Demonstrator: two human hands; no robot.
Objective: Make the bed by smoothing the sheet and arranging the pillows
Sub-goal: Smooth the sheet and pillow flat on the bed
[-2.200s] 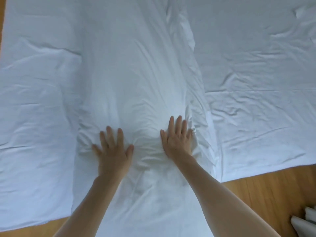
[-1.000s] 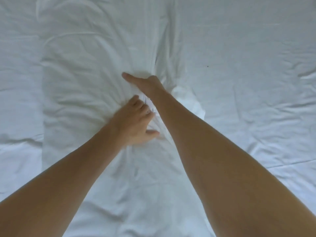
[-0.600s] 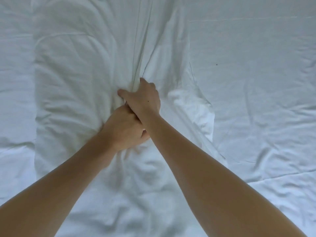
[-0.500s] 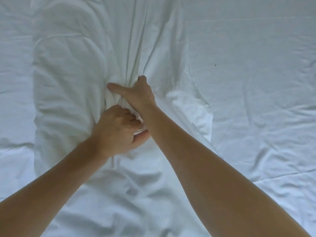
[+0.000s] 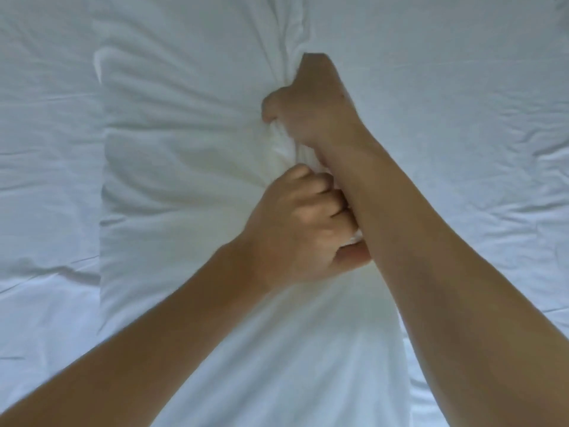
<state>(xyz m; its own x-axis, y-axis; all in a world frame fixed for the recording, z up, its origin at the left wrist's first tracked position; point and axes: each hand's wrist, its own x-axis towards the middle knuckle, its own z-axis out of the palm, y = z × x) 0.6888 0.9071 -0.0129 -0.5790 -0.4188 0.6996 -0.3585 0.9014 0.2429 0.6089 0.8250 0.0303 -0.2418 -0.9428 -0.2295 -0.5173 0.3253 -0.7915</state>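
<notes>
Where it lies, pillow (image 5: 184, 186): lengthwise on the bed, white, its cover bunched into a ridge along its right half, creases fanning out to the left.
Right hand (image 5: 317, 103): farther up the ridge, fingers curled into the gathered cover, thumb tucked at the left; forearm runs down to the lower right corner.
Left hand (image 5: 301, 229): nearer the camera, fingers curled round the same ridge of cover, knuckles touching the right forearm.
Hands to each other: one behind the other along the fold, close but apart.
Sheet (image 5: 462, 87): white, wrinkled, spread on both sides of the pillow and filling the rest of the view.
</notes>
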